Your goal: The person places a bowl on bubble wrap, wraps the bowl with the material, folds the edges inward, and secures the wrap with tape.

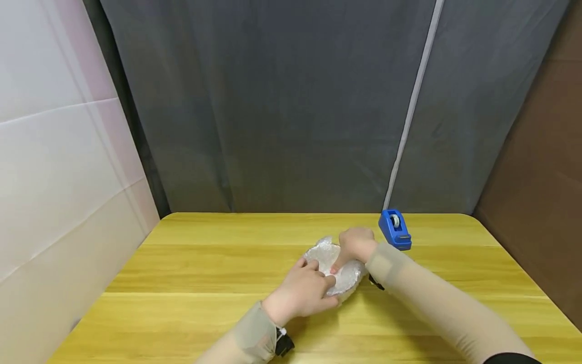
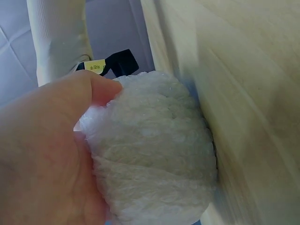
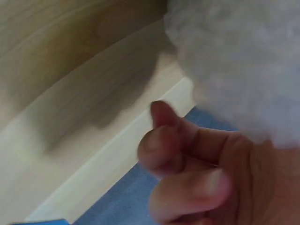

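A bowl-shaped bundle of bubble wrap (image 1: pixel 322 254) stands on the table between both hands; what is inside it cannot be seen. My left hand (image 1: pixel 306 289) holds its near left side, fingers spread over the rim. In the left wrist view the left thumb (image 2: pixel 104 89) lies against the rounded outer side of the bundle (image 2: pixel 154 150). From the far right, my right hand (image 1: pixel 356 243) hooks its thumb over the rim and presses into the hollow. The right fingers (image 3: pixel 161 147) curl loosely outside, apart from the bundle (image 3: pixel 243 70) in the right wrist view.
A blue tape dispenser (image 1: pixel 394 230) with a roll of tape stands at the back right, close beyond the right wrist. Grey cloth (image 1: pixel 282 111) hangs behind the wooden table (image 1: pixel 191 268). A white panel (image 1: pixel 68 151) rises at left, a brown one (image 1: pixel 541 177) at right.
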Demonstrator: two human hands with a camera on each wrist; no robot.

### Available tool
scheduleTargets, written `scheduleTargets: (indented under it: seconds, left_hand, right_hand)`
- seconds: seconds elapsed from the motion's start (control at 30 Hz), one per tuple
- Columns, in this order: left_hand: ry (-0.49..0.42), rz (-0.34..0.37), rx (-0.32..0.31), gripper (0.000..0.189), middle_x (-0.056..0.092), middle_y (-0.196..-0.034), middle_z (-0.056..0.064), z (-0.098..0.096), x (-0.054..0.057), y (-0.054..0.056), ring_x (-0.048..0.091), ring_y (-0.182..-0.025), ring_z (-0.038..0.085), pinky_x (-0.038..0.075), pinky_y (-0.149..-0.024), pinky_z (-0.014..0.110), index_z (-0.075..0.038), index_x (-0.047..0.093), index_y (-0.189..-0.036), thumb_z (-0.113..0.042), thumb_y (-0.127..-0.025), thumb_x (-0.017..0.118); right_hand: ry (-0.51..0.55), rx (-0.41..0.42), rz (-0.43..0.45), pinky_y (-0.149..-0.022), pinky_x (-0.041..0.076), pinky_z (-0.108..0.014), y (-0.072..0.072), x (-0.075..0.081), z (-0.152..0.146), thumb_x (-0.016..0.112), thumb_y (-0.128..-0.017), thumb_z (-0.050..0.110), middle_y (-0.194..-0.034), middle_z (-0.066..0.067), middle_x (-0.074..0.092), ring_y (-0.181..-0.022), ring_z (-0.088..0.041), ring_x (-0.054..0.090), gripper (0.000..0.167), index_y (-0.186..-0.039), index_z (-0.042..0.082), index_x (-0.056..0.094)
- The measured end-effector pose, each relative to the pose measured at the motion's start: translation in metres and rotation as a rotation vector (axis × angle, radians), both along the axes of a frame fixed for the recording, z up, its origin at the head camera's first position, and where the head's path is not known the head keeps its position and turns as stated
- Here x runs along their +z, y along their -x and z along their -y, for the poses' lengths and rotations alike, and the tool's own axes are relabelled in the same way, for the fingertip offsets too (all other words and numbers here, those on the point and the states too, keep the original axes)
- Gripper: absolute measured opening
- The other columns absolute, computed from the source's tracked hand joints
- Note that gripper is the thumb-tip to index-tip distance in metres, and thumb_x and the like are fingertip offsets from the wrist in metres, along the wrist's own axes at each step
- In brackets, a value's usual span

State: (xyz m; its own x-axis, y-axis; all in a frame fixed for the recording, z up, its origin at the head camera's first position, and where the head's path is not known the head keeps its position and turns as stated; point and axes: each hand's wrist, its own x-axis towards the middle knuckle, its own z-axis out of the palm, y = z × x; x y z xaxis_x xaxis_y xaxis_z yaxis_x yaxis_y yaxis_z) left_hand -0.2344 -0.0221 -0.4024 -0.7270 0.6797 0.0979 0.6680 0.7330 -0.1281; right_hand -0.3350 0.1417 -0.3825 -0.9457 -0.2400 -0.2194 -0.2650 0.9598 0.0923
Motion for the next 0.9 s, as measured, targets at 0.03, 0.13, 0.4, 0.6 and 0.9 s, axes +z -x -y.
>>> scheduleTargets:
  seconds: [0.03, 0.13, 0.4, 0.6, 0.9]
  left_hand:
    - [0.009, 0.007, 0.003, 0.036, 0.067, -0.087, -0.010, 0.000, -0.001, 0.001, 0.050, -0.090, 0.014, 0.037, -0.094, 0.038, -0.026, 0.067, -0.099, -0.055, -0.092, 0.046]
    - [0.033, 0.017, 0.013, 0.038, 0.068, -0.090, -0.010, -0.002, -0.002, 0.004, 0.051, -0.091, 0.015, 0.038, -0.092, 0.037, -0.027, 0.067, -0.102, -0.057, -0.092, 0.046]
    - [0.072, 0.008, 0.104, 0.044, 0.070, -0.091, -0.006, -0.016, 0.000, 0.011, 0.056, -0.097, 0.020, 0.042, -0.088, 0.038, -0.026, 0.070, -0.105, -0.060, -0.093, 0.045]
    - [0.086, 0.005, 0.220, 0.049, 0.071, -0.086, 0.000, -0.026, 0.002, 0.016, 0.063, -0.091, 0.026, 0.047, -0.086, 0.043, -0.020, 0.072, -0.096, -0.060, -0.094, 0.044]
    - [0.103, 0.028, 0.323, 0.049, 0.066, -0.075, 0.003, -0.026, 0.007, 0.018, 0.065, -0.076, 0.024, 0.052, -0.066, 0.042, -0.014, 0.072, -0.083, -0.055, -0.093, 0.048]
  right_hand:
    - [-0.003, 0.001, 0.004, -0.064, 0.050, -0.040, 0.001, -0.001, 0.000, 0.076, -0.054, 0.075, -0.080, 0.000, 0.060, -0.072, -0.017, 0.056, 0.074, -0.095, 0.014, 0.066]
    - [0.013, 0.004, 0.019, -0.067, 0.049, -0.041, 0.003, -0.001, 0.000, 0.077, -0.057, 0.073, -0.081, 0.000, 0.060, -0.073, -0.017, 0.056, 0.071, -0.096, 0.014, 0.065]
    - [0.130, 0.030, 0.012, -0.062, 0.045, -0.039, 0.008, 0.010, 0.001, 0.077, -0.071, 0.058, -0.073, 0.001, 0.057, -0.067, -0.017, 0.052, 0.050, -0.083, 0.013, 0.061]
    - [0.137, 0.041, -0.027, -0.049, 0.035, -0.030, 0.011, 0.015, 0.001, 0.070, -0.079, 0.059, -0.062, 0.002, 0.046, -0.056, -0.013, 0.043, 0.047, -0.069, 0.014, 0.056]
    - [0.200, 0.107, -0.065, -0.045, 0.029, -0.028, 0.007, 0.015, 0.009, 0.067, -0.082, 0.057, -0.057, 0.004, 0.040, -0.052, -0.011, 0.039, 0.048, -0.063, 0.016, 0.052]
